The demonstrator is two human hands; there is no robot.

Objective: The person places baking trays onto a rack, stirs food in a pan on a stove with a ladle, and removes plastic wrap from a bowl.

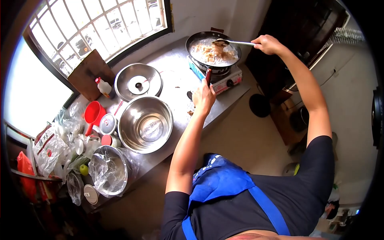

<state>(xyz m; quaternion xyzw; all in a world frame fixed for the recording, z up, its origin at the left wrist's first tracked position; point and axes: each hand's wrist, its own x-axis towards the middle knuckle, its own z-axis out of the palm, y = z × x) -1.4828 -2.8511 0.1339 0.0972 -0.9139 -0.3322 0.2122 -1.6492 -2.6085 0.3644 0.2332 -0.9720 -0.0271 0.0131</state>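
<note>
My left hand (204, 98) is wrapped round the dark red handle (208, 76) of a black wok. The wok (189, 51) sits on a portable gas stove (232, 80) with a black knob. Inside the wok are pale chunks of food (214, 52) in whitish, bubbling liquid. My right hand (267, 44) is closed on the end of a long metal ladle (242, 43), whose bowl dips into the food near the wok's far side. The kind of food cannot be made out.
On the metal counter (176, 76) stand a steel basin (166, 132), a large lid (120, 82), a red dipper (94, 113), a white bottle (104, 87) and a cutting board (90, 76). A plastic-covered pot (124, 176) and several plastic bags (48, 152) crowd the left end. A barred window is behind.
</note>
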